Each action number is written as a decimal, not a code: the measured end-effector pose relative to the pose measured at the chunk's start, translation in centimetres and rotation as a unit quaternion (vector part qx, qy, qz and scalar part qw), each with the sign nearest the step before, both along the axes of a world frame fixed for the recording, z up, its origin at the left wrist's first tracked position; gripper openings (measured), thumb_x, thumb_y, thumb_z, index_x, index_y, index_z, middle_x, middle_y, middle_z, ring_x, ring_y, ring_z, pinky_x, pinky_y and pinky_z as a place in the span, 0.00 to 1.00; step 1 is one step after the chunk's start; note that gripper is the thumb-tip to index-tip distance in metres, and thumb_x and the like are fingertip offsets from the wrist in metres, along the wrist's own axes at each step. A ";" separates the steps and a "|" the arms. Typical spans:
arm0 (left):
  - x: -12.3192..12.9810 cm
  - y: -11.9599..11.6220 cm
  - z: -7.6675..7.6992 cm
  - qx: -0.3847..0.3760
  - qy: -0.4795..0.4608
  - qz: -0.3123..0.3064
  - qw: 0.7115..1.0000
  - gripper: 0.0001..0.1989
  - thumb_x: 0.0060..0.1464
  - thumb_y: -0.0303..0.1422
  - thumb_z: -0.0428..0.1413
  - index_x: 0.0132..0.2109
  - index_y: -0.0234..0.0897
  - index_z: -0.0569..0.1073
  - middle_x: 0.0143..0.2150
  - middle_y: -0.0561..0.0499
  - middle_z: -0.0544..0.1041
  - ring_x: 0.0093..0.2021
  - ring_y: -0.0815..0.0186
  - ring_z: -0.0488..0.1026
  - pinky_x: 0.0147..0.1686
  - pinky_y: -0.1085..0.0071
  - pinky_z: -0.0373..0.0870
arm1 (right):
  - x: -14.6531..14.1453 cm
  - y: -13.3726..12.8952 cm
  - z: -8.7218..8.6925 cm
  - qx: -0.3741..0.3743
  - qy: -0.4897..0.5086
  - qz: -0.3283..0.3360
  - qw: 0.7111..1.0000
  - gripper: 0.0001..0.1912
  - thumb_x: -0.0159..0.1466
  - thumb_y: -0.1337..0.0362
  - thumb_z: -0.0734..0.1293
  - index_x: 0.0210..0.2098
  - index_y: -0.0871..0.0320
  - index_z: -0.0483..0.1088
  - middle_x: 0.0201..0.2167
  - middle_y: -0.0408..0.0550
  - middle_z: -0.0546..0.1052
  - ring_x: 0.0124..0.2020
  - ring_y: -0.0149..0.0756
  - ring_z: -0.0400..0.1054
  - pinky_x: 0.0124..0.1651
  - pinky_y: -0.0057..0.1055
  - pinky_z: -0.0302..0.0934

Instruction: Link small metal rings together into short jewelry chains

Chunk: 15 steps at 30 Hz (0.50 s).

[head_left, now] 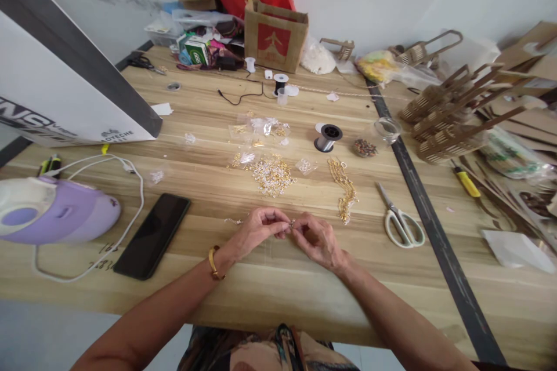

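Near the middle of the bench (209, 290), between the fingertips: 1 small shiny piece (292, 224), too tiny on my feed to identify.

Left hand (260, 227): thumb and forefinger closed to a fine pinch on the piece's left side. Right hand (317, 237): thumb and forefinger likewise pinched at its right side, remaining fingers curled. No gap at either pinch that I can make out.

Handling, my estimate: almost weightless, hard, rather slippery; best held by its edges with fingertip pressure only, since a hard squeeze could shoot it away.

Just left of the left hand: 1 thin strand (234, 221), probably limp and easily tangled; take it by an end. I cannot tell whether it joins the piece.

Far of the hands: 1 loose pile of gold and clear bits (273, 175); light, apt to scatter; pick singly.

Right of the pile: gold chains (343, 188), bunched, likely flexible; lift from the far end, where rings show.

Farther right: 1 pair of scissors (400, 223), stiff, heaviest of these; grasp by the white loops.
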<state>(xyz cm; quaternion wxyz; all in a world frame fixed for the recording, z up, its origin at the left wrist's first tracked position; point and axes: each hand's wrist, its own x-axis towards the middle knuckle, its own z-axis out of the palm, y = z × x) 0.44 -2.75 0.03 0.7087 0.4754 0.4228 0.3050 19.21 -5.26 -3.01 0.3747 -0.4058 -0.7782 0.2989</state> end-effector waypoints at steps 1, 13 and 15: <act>0.0 0.0 0.1 -0.002 0.000 -0.001 1.000 0.12 0.45 0.36 0.62 0.32 0.30 0.74 0.26 0.50 0.75 0.27 0.71 0.70 0.32 0.73 0.68 | 0.0 0.0 0.0 0.001 -0.001 -0.002 1.000 0.03 0.64 0.66 0.63 0.33 0.57 0.66 0.25 0.44 0.70 0.21 0.27 0.62 0.23 0.24 0.56; 0.0 -0.1 0.1 0.001 0.003 -0.015 1.000 0.11 0.46 0.36 0.61 0.32 0.30 0.75 0.25 0.51 0.74 0.27 0.71 0.69 0.33 0.73 0.68 | 0.0 0.0 -0.1 -0.001 -0.004 -0.001 1.000 0.02 0.64 0.66 0.63 0.33 0.57 0.66 0.25 0.43 0.70 0.22 0.27 0.62 0.23 0.24 0.55; 0.0 -0.1 0.3 0.003 0.007 -0.013 1.000 0.11 0.46 0.36 0.61 0.32 0.30 0.75 0.25 0.51 0.74 0.27 0.70 0.69 0.33 0.73 0.68 | 0.0 0.0 -0.1 0.000 -0.001 0.003 1.000 0.02 0.64 0.67 0.63 0.34 0.57 0.66 0.25 0.43 0.71 0.22 0.27 0.62 0.23 0.24 0.55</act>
